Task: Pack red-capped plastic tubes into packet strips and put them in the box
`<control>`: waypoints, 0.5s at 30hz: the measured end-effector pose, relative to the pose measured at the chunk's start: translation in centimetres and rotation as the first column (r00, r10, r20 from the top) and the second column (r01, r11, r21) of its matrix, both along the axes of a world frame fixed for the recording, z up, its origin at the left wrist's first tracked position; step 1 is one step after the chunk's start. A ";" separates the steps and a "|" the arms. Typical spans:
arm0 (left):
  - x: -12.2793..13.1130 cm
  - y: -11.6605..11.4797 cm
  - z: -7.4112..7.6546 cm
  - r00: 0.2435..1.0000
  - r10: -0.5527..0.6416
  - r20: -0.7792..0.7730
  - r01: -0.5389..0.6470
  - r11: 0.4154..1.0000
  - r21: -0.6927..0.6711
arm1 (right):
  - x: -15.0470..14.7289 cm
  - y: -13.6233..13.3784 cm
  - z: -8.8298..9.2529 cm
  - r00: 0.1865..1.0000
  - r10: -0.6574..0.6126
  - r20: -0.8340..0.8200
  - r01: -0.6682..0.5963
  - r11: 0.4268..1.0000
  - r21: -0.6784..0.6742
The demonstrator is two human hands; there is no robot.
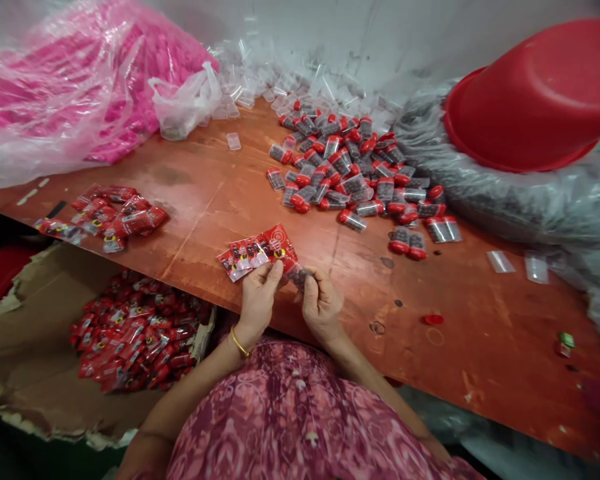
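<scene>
My left hand [260, 297] is closed, its thumb pressing on a red printed plastic packet [280, 243]. Several more red packets [245, 257] lie fanned out under it, just beyond my fingers. My right hand [323, 303] is closed, pinching a small clear container with dark contents [301, 275] at the packet's near end. Fingers partly cover this container, and I cannot tell how far it sits inside the packet. Both hands are close together over the table's front edge.
Red-capped clear containers [350, 183] are heaped on the table [205, 193]. Filled red packets [130, 217] lie left, and a cardboard box [45, 347] below holds more. Around stand a pink-filled bag [95, 73], clear plastic pieces [325, 80], a grey-filled bag [500, 200] and a red tub [535, 93].
</scene>
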State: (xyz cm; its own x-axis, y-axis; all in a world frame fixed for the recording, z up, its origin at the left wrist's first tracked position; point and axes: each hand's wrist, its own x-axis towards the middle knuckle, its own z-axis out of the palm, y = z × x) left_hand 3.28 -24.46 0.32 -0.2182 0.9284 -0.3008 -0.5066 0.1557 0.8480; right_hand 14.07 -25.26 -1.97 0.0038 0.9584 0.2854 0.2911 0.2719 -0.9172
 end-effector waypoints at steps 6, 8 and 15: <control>1.1 -1.1 -0.9 0.989 0.009 -0.144 -0.007 1.000 0.018 | -0.8 0.9 0.1 0.958 -0.105 -0.268 0.077 0.990 -0.115; 1.1 -1.2 -0.8 0.987 -0.006 -0.160 0.012 0.999 0.038 | -1.0 1.1 0.3 0.937 -0.109 -0.333 0.069 0.989 -0.129; -0.3 1.4 0.6 1.000 -0.019 -0.004 0.019 0.997 0.070 | -1.0 0.5 0.2 0.952 -0.011 -0.306 -0.026 0.993 -0.119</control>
State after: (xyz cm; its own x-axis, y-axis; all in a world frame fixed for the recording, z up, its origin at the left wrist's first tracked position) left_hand 3.01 -23.07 0.92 -0.2010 0.9511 -0.2345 -0.5013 0.1058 0.8588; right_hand 13.03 -24.78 -1.82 0.0653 0.9859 0.1543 -0.0094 0.1553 -0.9878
